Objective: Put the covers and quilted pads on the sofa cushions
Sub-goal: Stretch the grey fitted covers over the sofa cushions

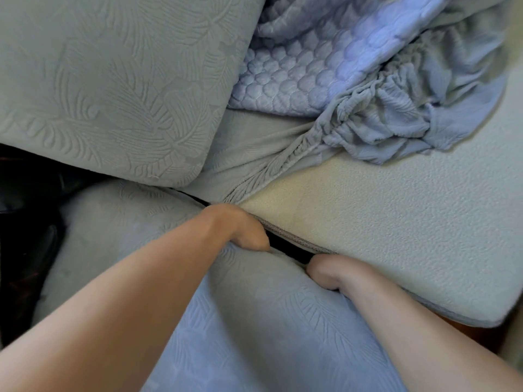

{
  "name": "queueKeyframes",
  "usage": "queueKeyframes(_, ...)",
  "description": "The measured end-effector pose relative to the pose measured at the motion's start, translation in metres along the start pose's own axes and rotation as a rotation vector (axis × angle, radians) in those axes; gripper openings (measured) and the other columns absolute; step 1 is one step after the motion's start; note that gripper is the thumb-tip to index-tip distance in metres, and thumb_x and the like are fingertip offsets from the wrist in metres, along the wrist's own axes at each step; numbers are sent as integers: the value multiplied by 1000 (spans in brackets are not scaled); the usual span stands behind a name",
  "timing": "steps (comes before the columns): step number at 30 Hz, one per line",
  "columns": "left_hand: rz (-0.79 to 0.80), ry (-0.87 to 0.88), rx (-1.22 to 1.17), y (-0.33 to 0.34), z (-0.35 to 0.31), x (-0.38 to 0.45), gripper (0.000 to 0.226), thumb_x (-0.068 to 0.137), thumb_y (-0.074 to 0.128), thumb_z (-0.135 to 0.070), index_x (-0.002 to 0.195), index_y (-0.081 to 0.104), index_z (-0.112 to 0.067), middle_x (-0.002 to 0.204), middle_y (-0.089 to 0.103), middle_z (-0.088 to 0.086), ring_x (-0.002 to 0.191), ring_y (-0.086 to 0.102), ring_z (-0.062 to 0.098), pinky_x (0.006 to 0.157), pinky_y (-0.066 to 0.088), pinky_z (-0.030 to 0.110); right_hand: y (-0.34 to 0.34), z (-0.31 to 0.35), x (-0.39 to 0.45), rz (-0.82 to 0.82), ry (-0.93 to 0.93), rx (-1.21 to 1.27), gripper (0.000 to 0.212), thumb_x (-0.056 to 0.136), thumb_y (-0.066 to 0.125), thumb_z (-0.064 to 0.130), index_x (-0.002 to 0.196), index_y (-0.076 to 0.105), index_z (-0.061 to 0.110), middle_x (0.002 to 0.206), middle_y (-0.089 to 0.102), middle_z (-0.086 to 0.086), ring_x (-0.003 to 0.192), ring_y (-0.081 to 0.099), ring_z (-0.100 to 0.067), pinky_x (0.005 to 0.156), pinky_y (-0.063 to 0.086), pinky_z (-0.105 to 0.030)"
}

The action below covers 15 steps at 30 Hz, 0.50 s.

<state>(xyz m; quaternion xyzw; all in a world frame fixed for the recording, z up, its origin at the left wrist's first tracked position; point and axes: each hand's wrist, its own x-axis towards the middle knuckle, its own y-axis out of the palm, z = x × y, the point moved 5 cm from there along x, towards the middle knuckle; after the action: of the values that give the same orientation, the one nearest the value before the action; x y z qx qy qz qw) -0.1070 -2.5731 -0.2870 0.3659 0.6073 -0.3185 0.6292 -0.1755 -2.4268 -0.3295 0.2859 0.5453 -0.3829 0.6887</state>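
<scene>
Two hands, left point(240, 230) & right point(325, 271), were curled and tucked into the gap beside the bare cushion point(410, 222), fingers hidden, apparently gripping the cover point(254, 321) edge w/ stretching it over probably next.

Leaf-embossed matt cloth cover point(268, 321); pebbly foam cushion point(410, 222).

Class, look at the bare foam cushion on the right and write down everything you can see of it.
The foam cushion is a thick, pale cream slab with a pebbly, spongy-looking surface. It lies flat, mostly uncovered. A grey stretch cover with a gathered elastic edge is pulled over its far corner only, the rest bunched on top. Along its near edge, the left hand and right hand reach into the dark gap beside it; their fingers are hidden.
</scene>
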Motion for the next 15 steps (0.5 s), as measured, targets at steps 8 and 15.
queueKeyframes(8, -222, -39, 37, 0, 1, 5, 42, 106, 38, -35, 137, 55, -11, 138, 56, 9, 115, 56, 23, 89, 42, 30, 7, -9, 6, -209, 43, 108, 34, 100, 43, 24, 121, 66, 9, 132, 63, -12, 119, 60, -27, 95, 47, -31)
queueKeyframes(15, -436, -92, -35, 7, 5, 13, 43, 101, 37, -40, 125, 63, -17, 133, 61, 5, 110, 58, 21, 85, 43, 32, 4, -4, -2, -196, -21, 137, 40, 106, 36, 27, 127, 64, 8, 140, 58, -14, 126, 55, -26, 103, 41, -30)
